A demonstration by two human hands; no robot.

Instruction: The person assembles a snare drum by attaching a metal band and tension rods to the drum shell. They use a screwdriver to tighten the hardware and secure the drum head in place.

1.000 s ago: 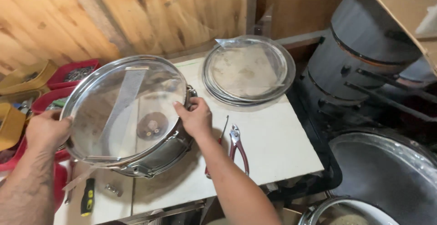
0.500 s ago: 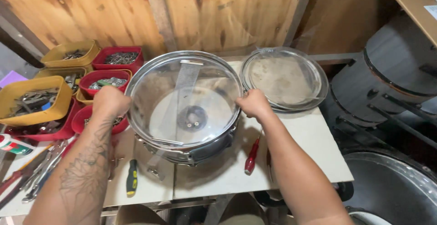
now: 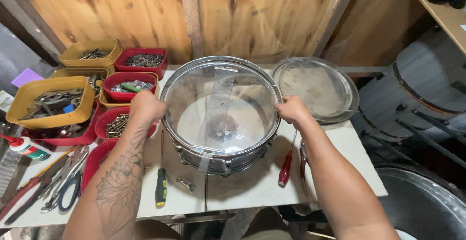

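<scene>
Squarely between them, the snare drum point(image 3: 221, 116) is gripped: left hand point(image 3: 145, 106) at nine o'clock, right hand point(image 3: 291, 110) at three.

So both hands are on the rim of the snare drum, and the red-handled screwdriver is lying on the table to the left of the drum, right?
Not quite. The head view shows the left hand and right hand on the rim of the snare drum, but the red-handled screwdriver lies on the table to the right of the drum. The one to the left is a green and yellow-handled screwdriver.
</scene>
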